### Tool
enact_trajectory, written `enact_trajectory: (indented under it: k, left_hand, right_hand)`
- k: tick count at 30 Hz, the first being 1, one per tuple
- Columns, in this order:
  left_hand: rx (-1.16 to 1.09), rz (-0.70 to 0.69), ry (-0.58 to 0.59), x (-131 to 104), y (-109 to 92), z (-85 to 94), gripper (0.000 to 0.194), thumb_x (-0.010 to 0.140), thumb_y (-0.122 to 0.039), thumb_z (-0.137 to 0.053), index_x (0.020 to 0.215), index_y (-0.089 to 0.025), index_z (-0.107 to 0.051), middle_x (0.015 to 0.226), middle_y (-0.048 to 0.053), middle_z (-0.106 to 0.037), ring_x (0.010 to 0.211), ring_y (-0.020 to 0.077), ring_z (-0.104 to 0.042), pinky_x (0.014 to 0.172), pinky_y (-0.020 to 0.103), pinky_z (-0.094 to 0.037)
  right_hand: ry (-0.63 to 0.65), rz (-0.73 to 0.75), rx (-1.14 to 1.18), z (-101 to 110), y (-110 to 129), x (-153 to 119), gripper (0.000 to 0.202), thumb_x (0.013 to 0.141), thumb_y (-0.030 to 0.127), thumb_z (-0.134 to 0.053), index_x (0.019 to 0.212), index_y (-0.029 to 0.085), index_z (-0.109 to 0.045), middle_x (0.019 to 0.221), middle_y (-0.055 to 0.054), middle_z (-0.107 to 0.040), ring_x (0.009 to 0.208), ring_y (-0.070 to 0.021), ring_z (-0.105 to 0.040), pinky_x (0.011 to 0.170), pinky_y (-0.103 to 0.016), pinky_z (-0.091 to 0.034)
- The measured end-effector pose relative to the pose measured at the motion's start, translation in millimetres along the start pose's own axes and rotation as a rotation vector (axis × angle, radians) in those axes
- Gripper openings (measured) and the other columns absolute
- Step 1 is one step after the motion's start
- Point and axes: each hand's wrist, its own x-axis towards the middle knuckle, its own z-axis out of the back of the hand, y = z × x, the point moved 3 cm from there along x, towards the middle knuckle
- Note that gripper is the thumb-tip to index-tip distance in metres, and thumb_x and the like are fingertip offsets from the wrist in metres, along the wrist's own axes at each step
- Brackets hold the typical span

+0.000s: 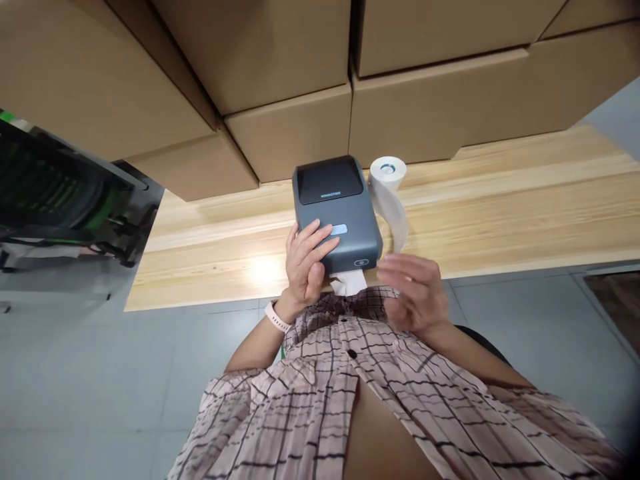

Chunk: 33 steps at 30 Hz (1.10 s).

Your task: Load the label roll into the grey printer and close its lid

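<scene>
A dark grey label printer (356,220) with a black window stands near the front edge of the wooden table. My left hand (306,261) lies on its left front part, fingers spread, holding nothing. White paper (353,283) sticks out at the printer's front. My right hand (414,290) hovers just off the printer's front right corner, somewhat blurred; whether its fingers pinch anything is unclear. Right of the printer stands a white paper roll (389,171), its loose strip (395,217) curling toward me and ending near my right fingertips.
Stacked cardboard boxes (300,133) line the back of the wooden table (520,207). A black chair (55,187) is at the far left, beyond the table's end. The table's front edge runs close to my body.
</scene>
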Motion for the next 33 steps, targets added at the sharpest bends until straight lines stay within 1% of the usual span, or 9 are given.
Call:
enact_trajectory:
  k: [4,15,18,20,22,24,27,29,33]
  left_hand:
    - [0.019,0.034,-0.072,-4,0,-6.7,0.052,0.109,-0.033,-0.025,0.127,-0.026,-0.073,0.133,0.006,-0.077,0.141,0.0238,-0.061,0.128,0.056,-0.034]
    - [-0.027,0.074,-0.13,-12,2,-13.1,0.046,0.106,-0.029,-0.032,0.127,-0.029,-0.073,0.131,0.003,-0.077,0.137,0.0253,-0.064,0.126,0.059,-0.038]
    - [0.02,0.121,-0.239,-37,-3,-0.3,0.041,0.106,-0.033,-0.037,0.126,-0.028,-0.072,0.129,0.006,-0.076,0.131,0.026,-0.067,0.113,0.053,-0.052]
    - [0.01,0.155,-0.37,-59,-11,10.6,0.036,0.104,-0.042,-0.043,0.112,-0.03,-0.076,0.109,0.006,-0.079,0.107,0.0247,-0.073,0.094,0.046,-0.06]
    - [-0.13,0.404,-0.211,-74,-14,11.1,0.049,0.105,-0.055,-0.039,0.092,-0.028,-0.078,0.085,0.007,-0.077,0.084,0.0252,-0.073,0.077,0.044,-0.061]
    - [-0.432,0.723,0.159,-78,-19,0.7,0.063,0.102,-0.068,-0.039,0.082,-0.024,-0.079,0.074,0.009,-0.075,0.07,0.0244,-0.071,0.065,0.041,-0.058]
    - [-0.984,1.056,0.613,-67,-35,-17.4,0.067,0.094,-0.077,-0.05,0.097,-0.019,-0.083,0.091,0.014,-0.081,0.071,0.0224,-0.071,0.055,0.032,-0.053]
    - [-1.199,1.135,0.663,-53,-41,-26.6,0.066,0.09,-0.075,-0.059,0.111,-0.017,-0.081,0.106,0.017,-0.081,0.077,0.0213,-0.072,0.054,0.028,-0.052]
    - [-1.233,1.217,0.493,-39,-42,-44.8,0.06,0.093,-0.07,-0.061,0.105,-0.016,-0.082,0.101,0.016,-0.08,0.073,0.0169,-0.069,0.057,0.026,-0.054]
  right_hand:
    - [-0.187,-0.033,0.105,-13,6,29,0.046,0.11,0.041,-0.032,0.143,0.029,-0.06,0.14,-0.01,-0.072,0.13,-0.0309,-0.069,0.105,-0.058,-0.06]
    - [-0.345,-0.053,0.17,-30,-6,37,0.039,0.105,0.023,-0.044,0.134,0.031,-0.068,0.112,-0.004,-0.082,0.102,-0.0245,-0.078,0.086,-0.044,-0.063]
    - [-0.333,-0.059,0.168,-28,-6,38,0.037,0.103,0.021,-0.046,0.129,0.031,-0.069,0.112,-0.003,-0.082,0.101,-0.0245,-0.078,0.086,-0.045,-0.063]
    - [-0.32,-0.05,0.19,-27,-5,38,0.035,0.103,0.021,-0.047,0.128,0.029,-0.069,0.113,-0.004,-0.082,0.103,-0.0247,-0.078,0.089,-0.046,-0.063]
    - [-0.317,-0.039,0.21,-26,-5,38,0.034,0.103,0.021,-0.047,0.127,0.029,-0.07,0.113,-0.004,-0.081,0.104,-0.0248,-0.078,0.092,-0.047,-0.063]
    - [-0.321,-0.044,0.205,-26,-5,39,0.032,0.104,0.023,-0.045,0.124,0.028,-0.07,0.11,-0.004,-0.081,0.104,-0.0247,-0.077,0.091,-0.046,-0.062]
    - [-0.281,-0.072,0.176,-27,-6,42,0.033,0.108,0.03,-0.041,0.124,0.028,-0.069,0.109,-0.005,-0.08,0.103,-0.0244,-0.076,0.089,-0.044,-0.061]
    - [-0.218,-0.059,0.189,-25,-6,46,0.039,0.11,0.039,-0.036,0.13,0.028,-0.067,0.116,-0.006,-0.078,0.107,-0.0251,-0.074,0.092,-0.046,-0.058]
    - [-0.088,-0.036,0.223,-17,-5,54,0.054,0.111,0.054,-0.025,0.137,0.029,-0.065,0.137,-0.009,-0.07,0.121,-0.0293,-0.069,0.102,-0.053,-0.054]
